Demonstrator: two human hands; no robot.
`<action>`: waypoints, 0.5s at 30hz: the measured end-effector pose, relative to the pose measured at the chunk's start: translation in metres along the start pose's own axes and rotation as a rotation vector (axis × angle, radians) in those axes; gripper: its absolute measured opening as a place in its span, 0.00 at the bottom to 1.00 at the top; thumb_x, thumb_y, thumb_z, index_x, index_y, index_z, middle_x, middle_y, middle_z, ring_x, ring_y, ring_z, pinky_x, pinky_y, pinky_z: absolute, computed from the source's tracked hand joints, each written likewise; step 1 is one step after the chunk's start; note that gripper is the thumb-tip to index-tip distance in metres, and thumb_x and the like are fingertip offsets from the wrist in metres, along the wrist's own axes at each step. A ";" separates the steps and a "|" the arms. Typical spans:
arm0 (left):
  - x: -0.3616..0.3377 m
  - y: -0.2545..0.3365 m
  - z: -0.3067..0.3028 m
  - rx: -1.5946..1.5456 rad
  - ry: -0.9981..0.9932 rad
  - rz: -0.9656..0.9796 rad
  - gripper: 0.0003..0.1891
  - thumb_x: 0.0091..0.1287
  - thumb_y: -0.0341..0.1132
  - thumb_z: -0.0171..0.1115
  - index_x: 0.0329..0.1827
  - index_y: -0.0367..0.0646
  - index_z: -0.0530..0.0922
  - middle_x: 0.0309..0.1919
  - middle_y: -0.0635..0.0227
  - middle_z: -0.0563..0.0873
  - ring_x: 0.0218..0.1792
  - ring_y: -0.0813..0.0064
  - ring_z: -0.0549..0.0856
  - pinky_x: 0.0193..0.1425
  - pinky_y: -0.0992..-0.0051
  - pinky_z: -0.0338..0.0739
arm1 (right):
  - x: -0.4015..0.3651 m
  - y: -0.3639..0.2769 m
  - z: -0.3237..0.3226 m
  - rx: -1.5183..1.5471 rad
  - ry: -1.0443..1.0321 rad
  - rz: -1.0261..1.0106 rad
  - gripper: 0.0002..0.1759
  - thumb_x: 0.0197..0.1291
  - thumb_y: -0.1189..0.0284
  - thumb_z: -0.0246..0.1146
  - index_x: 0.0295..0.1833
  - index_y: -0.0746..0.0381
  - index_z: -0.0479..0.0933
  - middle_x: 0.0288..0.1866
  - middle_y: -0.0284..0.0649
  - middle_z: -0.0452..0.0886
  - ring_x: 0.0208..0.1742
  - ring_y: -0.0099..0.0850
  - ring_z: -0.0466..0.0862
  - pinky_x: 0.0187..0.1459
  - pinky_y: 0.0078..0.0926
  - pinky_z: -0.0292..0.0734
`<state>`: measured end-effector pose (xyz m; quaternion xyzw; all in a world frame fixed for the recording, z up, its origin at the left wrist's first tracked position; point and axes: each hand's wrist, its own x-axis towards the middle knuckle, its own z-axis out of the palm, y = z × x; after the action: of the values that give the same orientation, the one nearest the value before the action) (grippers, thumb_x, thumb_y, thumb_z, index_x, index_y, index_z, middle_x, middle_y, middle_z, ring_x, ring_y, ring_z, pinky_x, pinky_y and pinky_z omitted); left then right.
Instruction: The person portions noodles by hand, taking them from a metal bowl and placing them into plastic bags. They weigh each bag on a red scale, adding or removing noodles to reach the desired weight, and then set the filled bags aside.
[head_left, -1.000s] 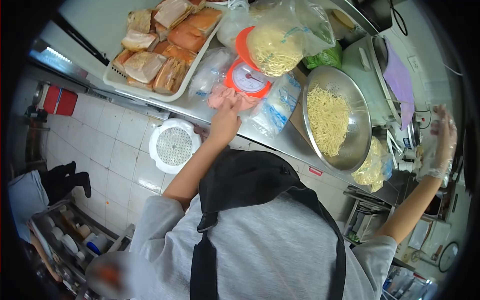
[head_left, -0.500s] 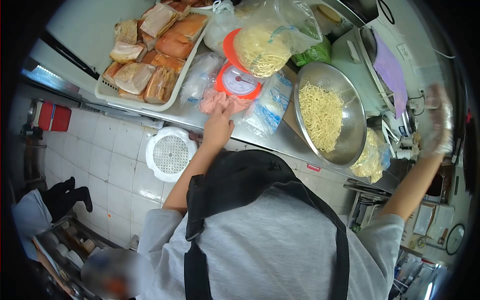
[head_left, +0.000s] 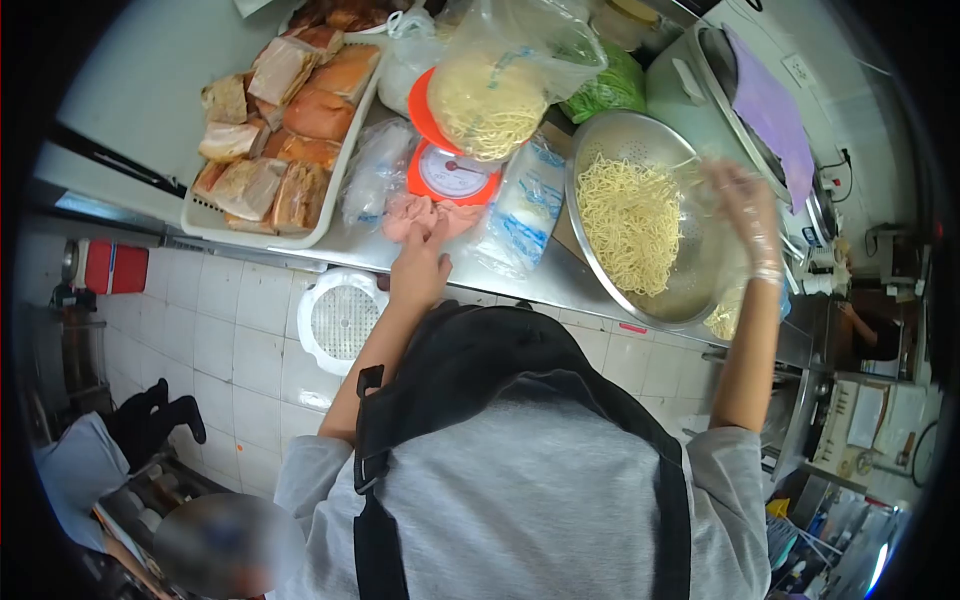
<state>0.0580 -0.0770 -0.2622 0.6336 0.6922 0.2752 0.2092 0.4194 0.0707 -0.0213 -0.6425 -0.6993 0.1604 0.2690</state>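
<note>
My bare left hand rests its outstretched fingertips on a crumpled pink cloth at the counter's front edge. Just behind the cloth stands an orange dial scale. A clear plastic bag of noodles lies on the scale's orange pan. Over the right side of a steel colander is my right hand, in a clear plastic glove and blurred by motion. Whether its fingers hold anything cannot be made out. Loose yellow noodles lie inside the colander, left of that hand.
A white basket of cooked meat blocks stands at the left. Plastic bags lie between scale and colander. Behind are bagged greens and a large pot with a purple cloth. A white stool is below; another person is lower left.
My right hand has swung left from beyond the counter's right end to over the colander. My left hand stays at the pink cloth. The whole view has shifted slightly.
</note>
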 end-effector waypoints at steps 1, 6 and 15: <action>0.001 0.000 0.001 0.007 -0.004 -0.005 0.35 0.58 0.29 0.66 0.72 0.48 0.69 0.50 0.57 0.75 0.50 0.55 0.80 0.50 0.59 0.79 | 0.007 -0.004 -0.022 -0.049 0.037 0.013 0.20 0.65 0.53 0.65 0.51 0.56 0.86 0.25 0.27 0.79 0.23 0.17 0.70 0.27 0.19 0.67; 0.003 -0.002 0.002 0.001 -0.010 0.008 0.34 0.58 0.29 0.65 0.72 0.46 0.70 0.49 0.58 0.75 0.49 0.55 0.81 0.50 0.60 0.78 | 0.028 -0.035 -0.114 0.004 0.204 -0.129 0.20 0.69 0.55 0.60 0.57 0.54 0.84 0.40 0.28 0.84 0.29 0.18 0.69 0.35 0.17 0.69; 0.002 -0.002 0.001 0.018 -0.016 0.030 0.36 0.57 0.28 0.66 0.73 0.46 0.68 0.49 0.56 0.75 0.51 0.54 0.80 0.49 0.59 0.79 | 0.054 -0.123 -0.198 0.474 0.630 -0.735 0.23 0.62 0.59 0.67 0.59 0.60 0.80 0.45 0.33 0.85 0.40 0.20 0.78 0.44 0.19 0.72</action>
<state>0.0571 -0.0751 -0.2640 0.6480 0.6833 0.2668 0.2048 0.4326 0.0851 0.2171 -0.2939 -0.7081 0.0086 0.6420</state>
